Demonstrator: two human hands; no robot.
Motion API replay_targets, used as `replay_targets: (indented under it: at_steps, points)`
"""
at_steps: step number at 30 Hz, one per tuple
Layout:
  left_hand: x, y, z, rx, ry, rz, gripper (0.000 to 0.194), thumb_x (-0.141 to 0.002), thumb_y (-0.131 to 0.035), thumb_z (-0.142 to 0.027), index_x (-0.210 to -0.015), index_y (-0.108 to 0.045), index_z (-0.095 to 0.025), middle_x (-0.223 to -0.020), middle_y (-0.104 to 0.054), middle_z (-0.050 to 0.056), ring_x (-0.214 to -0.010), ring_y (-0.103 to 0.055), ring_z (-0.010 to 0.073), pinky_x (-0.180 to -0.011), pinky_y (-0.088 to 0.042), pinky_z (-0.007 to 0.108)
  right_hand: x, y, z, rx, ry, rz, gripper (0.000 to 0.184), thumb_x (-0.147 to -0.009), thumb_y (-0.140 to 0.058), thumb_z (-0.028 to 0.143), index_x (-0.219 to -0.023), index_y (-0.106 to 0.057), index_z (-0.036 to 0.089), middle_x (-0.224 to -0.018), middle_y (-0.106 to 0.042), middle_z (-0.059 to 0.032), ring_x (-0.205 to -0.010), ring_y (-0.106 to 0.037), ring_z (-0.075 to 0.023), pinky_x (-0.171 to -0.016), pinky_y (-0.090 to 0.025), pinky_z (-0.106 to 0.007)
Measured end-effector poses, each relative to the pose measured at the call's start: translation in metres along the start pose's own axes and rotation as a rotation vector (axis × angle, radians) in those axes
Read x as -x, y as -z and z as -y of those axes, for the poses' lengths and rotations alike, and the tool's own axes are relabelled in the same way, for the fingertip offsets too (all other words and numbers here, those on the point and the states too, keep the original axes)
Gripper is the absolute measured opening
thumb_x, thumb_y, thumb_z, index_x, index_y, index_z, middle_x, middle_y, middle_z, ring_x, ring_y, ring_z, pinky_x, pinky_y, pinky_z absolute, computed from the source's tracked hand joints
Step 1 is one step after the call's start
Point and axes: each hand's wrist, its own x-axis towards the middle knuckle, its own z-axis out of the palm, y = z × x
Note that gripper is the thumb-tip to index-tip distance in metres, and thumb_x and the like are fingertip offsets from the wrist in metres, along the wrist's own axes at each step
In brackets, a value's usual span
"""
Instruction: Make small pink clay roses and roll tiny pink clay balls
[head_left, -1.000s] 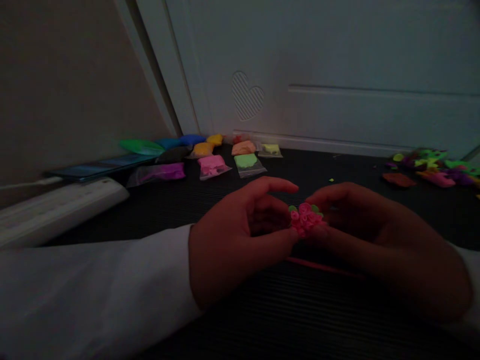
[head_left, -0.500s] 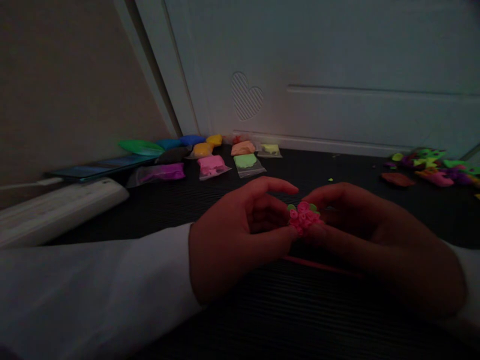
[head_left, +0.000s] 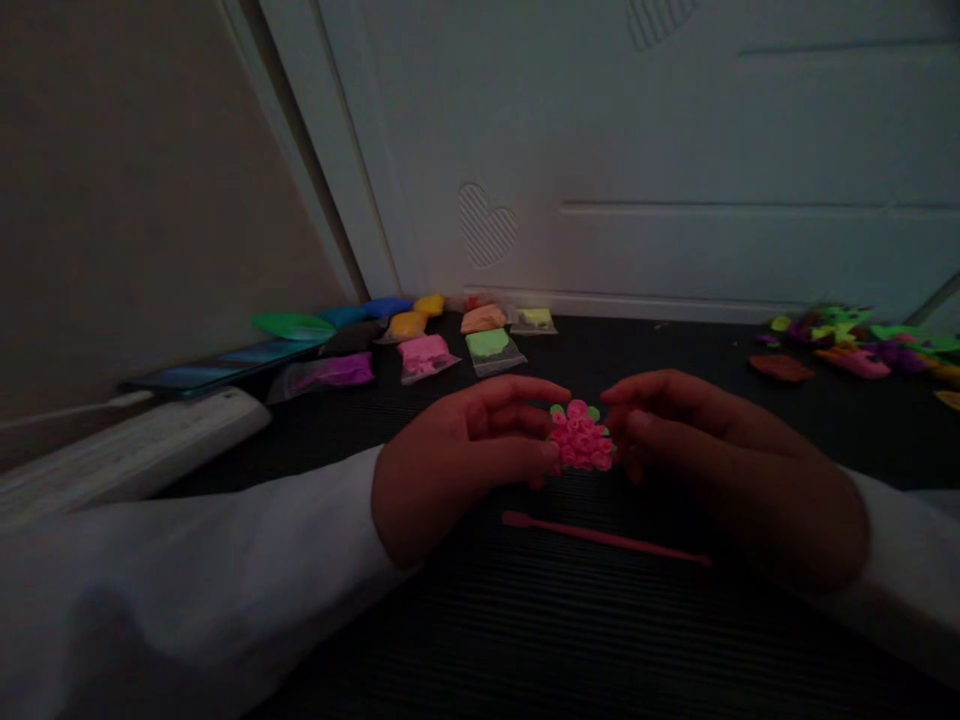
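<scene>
A small cluster of pink clay roses [head_left: 581, 440] with light green leaves at its edges is held above the dark tabletop. My left hand [head_left: 465, 450] has its thumb against the cluster's left side and its fingers curved behind; it is closed on it. My right hand [head_left: 727, 470] is cupped beside the cluster's right edge, thumb and fingers loosely bent and apart. Whether its hidden fingers touch the roses is hard to see. Below both hands a thin pink modelling tool [head_left: 607, 538] lies on the table, its flat end to the left.
Bags of coloured clay, including pink [head_left: 425, 358] and light green [head_left: 491, 347], lie at the back left. A phone [head_left: 217, 366] and a white power strip [head_left: 135, 450] are at far left. Colourful clay pieces [head_left: 862, 345] and a reddish-brown piece [head_left: 781, 367] sit at right. A white panel [head_left: 637, 130] stands behind.
My right thumb has come off the roses, and the right hand sits slightly apart. The cluster is turned so more blooms show. The view has shifted, and the whole pink tool is visible.
</scene>
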Motion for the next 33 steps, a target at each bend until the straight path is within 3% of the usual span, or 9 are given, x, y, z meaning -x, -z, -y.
replay_targets:
  at_steps: [15, 26, 33]
  points:
    - [0.0028, -0.0009, 0.0002, 0.005, 0.023, 0.017, 0.031, -0.068, -0.058, -0.013, -0.097, -0.052, -0.020, -0.082, -0.057, 0.000, -0.069, -0.053, 0.0097, -0.059, -0.041, 0.022, 0.0045, 0.0005, 0.0064, 0.140, -0.051, 0.105, 0.016, -0.080, -0.048, 0.033, -0.089, -0.058, 0.024, -0.063, -0.051, 0.0052, -0.056, -0.044, -0.0065, -0.046, -0.033, -0.019]
    - [0.0018, 0.0010, 0.0008, -0.029, 0.043, 0.042, 0.020, -0.069, -0.059, -0.015, -0.089, -0.055, -0.019, -0.075, -0.059, -0.003, -0.063, -0.053, 0.0059, -0.056, -0.041, 0.017, 0.0050, -0.0022, 0.0086, 0.141, -0.003, 0.101, 0.011, -0.077, -0.053, 0.033, -0.086, -0.056, 0.027, -0.073, -0.059, 0.0077, -0.065, -0.051, -0.0051, -0.053, -0.038, -0.016]
    - [0.0029, -0.0021, -0.0009, -0.012, 0.032, 0.036, 0.020, -0.067, -0.060, -0.011, -0.085, -0.057, -0.019, -0.076, -0.060, -0.003, -0.065, -0.054, 0.0070, -0.055, -0.041, 0.017, 0.0047, -0.0031, 0.0096, 0.130, -0.009, 0.102, 0.012, -0.074, -0.057, 0.031, -0.084, -0.055, 0.024, -0.076, -0.059, 0.0047, -0.069, -0.054, -0.0074, -0.059, -0.041, -0.017]
